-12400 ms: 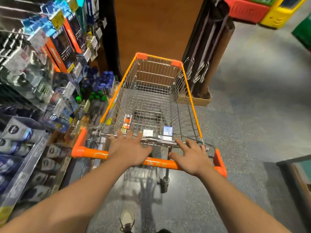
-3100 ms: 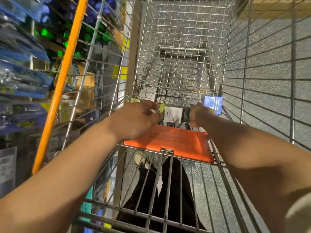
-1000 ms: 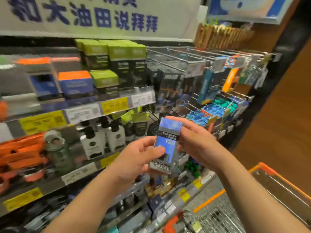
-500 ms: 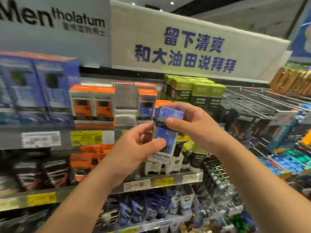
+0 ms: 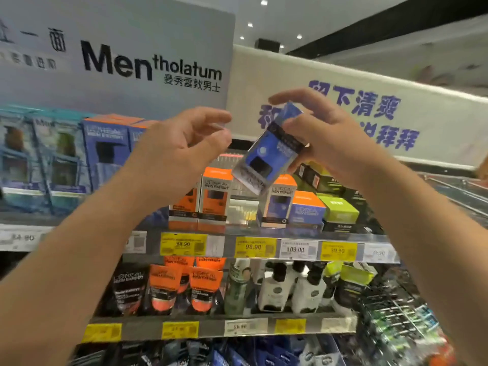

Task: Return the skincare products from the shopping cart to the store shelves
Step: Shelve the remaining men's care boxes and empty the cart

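My right hand [image 5: 324,143] holds a blue skincare box [image 5: 266,151] by its upper end, tilted, in the air in front of the upper shelf [image 5: 264,235]. My left hand [image 5: 184,146] hovers just left of the box with loosely curled fingers and holds nothing. Below the held box, a matching blue box with an orange top [image 5: 277,204] stands on that shelf, beside a gap [image 5: 243,207] with clear dividers. The shopping cart is out of view.
Orange boxes [image 5: 200,199] and green boxes [image 5: 340,210] stand on the upper shelf. Orange tubes [image 5: 179,286] and white pump bottles [image 5: 290,286] fill the shelf below. Yellow price tags [image 5: 184,244] line the shelf edges. Brand signs [image 5: 150,62] hang above.
My left hand has let go of the blue box, which my right hand now holds alone, raised and tilted. The view has tilted up and left along the shelves.
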The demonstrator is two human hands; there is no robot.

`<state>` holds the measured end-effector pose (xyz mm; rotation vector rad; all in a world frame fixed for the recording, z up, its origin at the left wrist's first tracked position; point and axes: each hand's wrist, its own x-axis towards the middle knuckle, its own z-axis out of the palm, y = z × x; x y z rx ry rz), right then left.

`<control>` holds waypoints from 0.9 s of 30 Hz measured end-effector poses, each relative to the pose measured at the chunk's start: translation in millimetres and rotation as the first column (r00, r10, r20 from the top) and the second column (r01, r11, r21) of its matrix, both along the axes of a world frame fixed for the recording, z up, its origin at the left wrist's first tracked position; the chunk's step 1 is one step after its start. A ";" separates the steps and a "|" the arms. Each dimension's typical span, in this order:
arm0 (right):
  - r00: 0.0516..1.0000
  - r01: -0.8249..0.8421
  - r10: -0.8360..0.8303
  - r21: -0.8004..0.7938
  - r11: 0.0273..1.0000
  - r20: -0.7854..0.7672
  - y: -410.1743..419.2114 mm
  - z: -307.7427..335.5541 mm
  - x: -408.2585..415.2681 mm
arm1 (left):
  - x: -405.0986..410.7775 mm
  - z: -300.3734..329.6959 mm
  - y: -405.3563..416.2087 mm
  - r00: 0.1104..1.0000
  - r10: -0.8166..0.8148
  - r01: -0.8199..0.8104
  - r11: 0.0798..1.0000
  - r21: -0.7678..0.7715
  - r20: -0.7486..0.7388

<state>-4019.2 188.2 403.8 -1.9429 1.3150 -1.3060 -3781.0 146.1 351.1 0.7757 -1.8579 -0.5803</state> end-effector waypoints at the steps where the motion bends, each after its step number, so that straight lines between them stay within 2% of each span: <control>1: 0.998 -0.008 0.009 -0.014 1.000 0.058 -0.9 -1.6 2.0 | -0.9 0.3 -0.7 1.000 0.001 -0.001 0.999 0.040 0.007; 3: 0.978 -0.010 0.016 -0.031 0.999 0.208 -1.9 -7.1 6.3 | -4.7 0.7 0.5 0.999 -0.040 0.041 0.992 0.117 -0.007; 5: 0.929 -0.028 0.034 -0.023 0.999 0.368 -3.1 -14.2 10.8 | -9.9 2.6 1.8 0.988 -0.115 0.133 0.970 0.201 -0.102; 8: 0.873 -0.056 0.059 -0.021 0.998 0.485 -5.6 -25.4 10.4 | -16.5 13.0 2.2 0.966 -0.132 0.190 0.946 0.264 -0.220; 10: 0.915 -0.017 0.033 -0.045 0.999 0.403 -8.4 -28.5 5.4 | -17.0 22.0 -2.9 0.949 -0.166 0.240 0.932 0.272 -0.269; 12: 0.972 0.030 -0.014 -0.068 0.997 0.234 -9.6 -27.2 -0.7 | -14.7 33.1 -8.6 0.933 -0.222 0.297 0.919 0.258 -0.284; 14: 0.998 0.017 -0.013 -0.074 0.997 0.065 -8.3 -21.3 -3.0 | -12.7 45.3 -12.0 0.949 -0.260 0.292 0.937 0.191 -0.177; 17: 0.988 -0.022 0.002 -0.124 0.992 -0.157 -9.1 -8.0 1.0 | -13.5 62.7 -12.1 0.969 -0.219 0.212 0.975 0.065 0.113; 20: 0.957 0.014 -0.048 -0.121 0.993 -0.285 -13.1 4.9 7.1 | -18.6 72.6 -15.8 0.947 -0.177 0.185 0.983 -0.002 0.268; 22: 0.946 0.051 -0.072 -0.074 0.996 -0.317 -14.3 11.9 9.0 | -20.8 75.9 -19.3 0.936 -0.087 0.117 0.991 -0.065 0.342; 25: 0.925 0.066 -0.074 -0.033 0.997 -0.372 -15.1 15.6 8.3 | -17.7 76.1 -25.4 0.857 -0.011 0.061 0.995 -0.080 0.515; 27: 0.918 0.079 -0.072 0.002 0.997 -0.391 -16.6 14.2 8.2 | -13.2 72.2 -30.2 0.751 0.023 0.035 0.997 -0.075 0.659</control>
